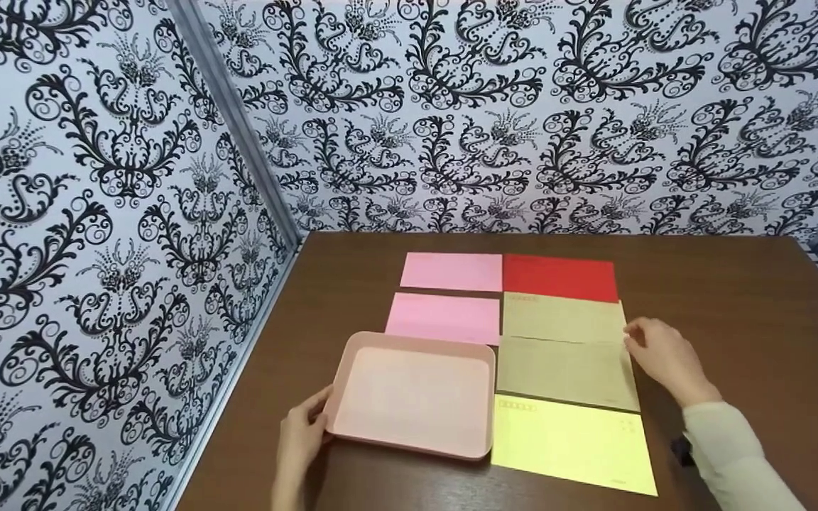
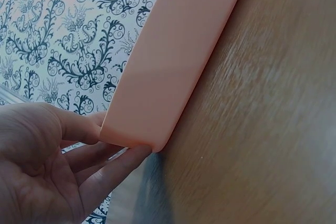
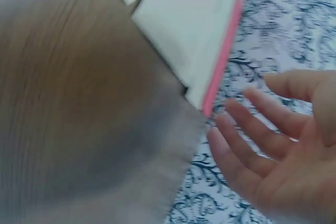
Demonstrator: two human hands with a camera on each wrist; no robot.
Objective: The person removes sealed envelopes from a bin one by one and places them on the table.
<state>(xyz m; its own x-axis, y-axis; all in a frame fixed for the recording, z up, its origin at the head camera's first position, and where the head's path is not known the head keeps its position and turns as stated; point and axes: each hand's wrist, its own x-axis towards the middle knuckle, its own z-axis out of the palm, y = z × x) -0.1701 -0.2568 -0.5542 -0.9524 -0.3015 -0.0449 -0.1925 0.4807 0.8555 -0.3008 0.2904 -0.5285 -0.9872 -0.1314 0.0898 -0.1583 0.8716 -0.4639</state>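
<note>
My left hand [image 1: 301, 429] grips the left side of a shallow pink tray [image 1: 416, 397]. In the left wrist view, its thumb and fingers hold the tray's corner [image 2: 134, 124]. The bare tray covers the lower edge of a pink envelope [image 1: 444, 318]. At the right edge of two tan envelopes, an upper one [image 1: 562, 317] and a lower one [image 1: 565, 372], is my right hand [image 1: 668, 355]. Its fingers are loosely bent and hold nothing in the right wrist view; whether they touch paper I cannot tell. A yellow envelope [image 1: 572, 443] lies nearest me.
Another pink envelope [image 1: 451, 272] and a red envelope [image 1: 558, 278] form the far row on the brown table [image 1: 721, 298]. Patterned walls stand behind [image 1: 487, 142] and at the left [image 1: 96, 234].
</note>
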